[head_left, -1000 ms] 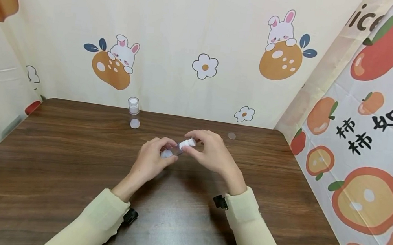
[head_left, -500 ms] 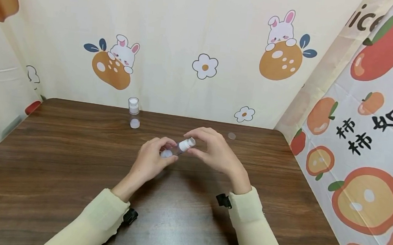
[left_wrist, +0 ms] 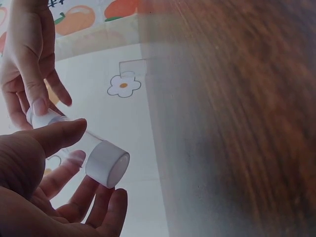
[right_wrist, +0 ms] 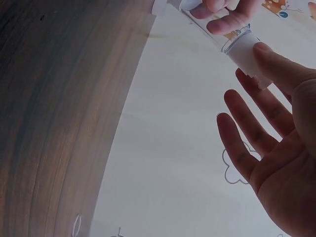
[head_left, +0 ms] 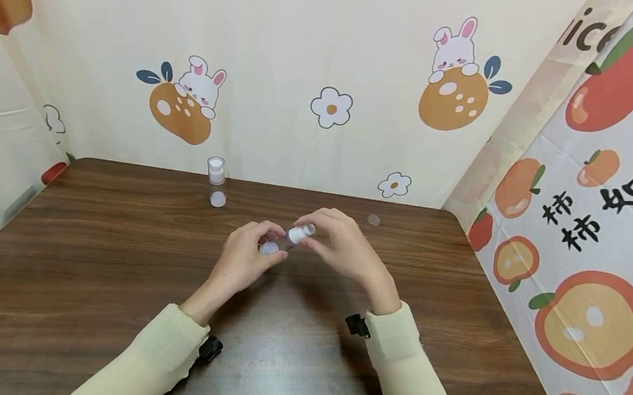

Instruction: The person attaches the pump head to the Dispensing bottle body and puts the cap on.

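Observation:
A small clear pump bottle [head_left: 292, 237] with a white base and a white pump collar is held tilted above the table. My left hand [head_left: 245, 255] grips its clear body, the thumb on one side and fingers on the other. In the left wrist view the white base [left_wrist: 107, 164] points away from the other hand. At the upper end, my right hand [head_left: 343, 244] pinches the white pump top [right_wrist: 245, 55] between thumb and index finger. Its other fingers [right_wrist: 247, 123] stand apart from the bottle. The clear body is partly hidden by the left fingers.
A second pump bottle [head_left: 217, 181] with a clear cap over its white top stands upright at the table's back left. A small transparent cap [head_left: 374, 219] lies near the back right. A patterned cloth [head_left: 276, 136] hangs behind the brown wooden table [head_left: 116, 254].
My right hand loosened its fingers off the pump top half a second ago and now has closed on it again. The left hand and bottle have hardly moved.

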Tool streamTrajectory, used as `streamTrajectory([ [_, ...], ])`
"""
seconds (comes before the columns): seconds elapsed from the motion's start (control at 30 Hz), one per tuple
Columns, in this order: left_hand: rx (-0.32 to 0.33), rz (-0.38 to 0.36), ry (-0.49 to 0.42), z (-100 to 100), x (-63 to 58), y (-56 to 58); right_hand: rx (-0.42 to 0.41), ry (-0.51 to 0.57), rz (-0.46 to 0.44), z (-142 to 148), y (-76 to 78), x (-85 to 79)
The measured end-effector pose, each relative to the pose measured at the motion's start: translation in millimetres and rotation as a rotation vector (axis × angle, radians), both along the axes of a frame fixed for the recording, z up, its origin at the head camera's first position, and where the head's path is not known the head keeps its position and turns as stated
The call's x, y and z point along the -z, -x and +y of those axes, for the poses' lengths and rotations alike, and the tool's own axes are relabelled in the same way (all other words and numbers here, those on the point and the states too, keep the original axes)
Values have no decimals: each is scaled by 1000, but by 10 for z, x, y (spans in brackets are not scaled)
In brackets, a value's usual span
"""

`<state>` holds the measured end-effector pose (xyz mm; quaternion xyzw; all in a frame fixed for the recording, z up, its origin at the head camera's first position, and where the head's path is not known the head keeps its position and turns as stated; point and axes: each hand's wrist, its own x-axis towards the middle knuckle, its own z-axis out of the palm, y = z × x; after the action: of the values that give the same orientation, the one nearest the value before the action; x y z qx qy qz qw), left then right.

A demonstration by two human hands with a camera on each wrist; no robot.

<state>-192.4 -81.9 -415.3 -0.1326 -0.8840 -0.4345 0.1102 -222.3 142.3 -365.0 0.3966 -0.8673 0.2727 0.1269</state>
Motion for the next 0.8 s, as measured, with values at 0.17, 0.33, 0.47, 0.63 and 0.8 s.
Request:
streamTrajectory([
  [0.17,-1,-1,3,1,-4,-3,45,-5,-6,-19,-20,-1],
  [0.33,-1,-13,4,3,-7,-7,99,-1,-4,-54,-23,19],
  [0.47,-4,-21,3,3,-8,-10,141,13,-7,-89,-28,37],
  [0.63,-6,-15,6,1,-10,-8,189,34,-30,-113,-39,36],
  [0.8,-4,-15,0,3,-11,-10,208,40,-42,-93,-37,24],
])
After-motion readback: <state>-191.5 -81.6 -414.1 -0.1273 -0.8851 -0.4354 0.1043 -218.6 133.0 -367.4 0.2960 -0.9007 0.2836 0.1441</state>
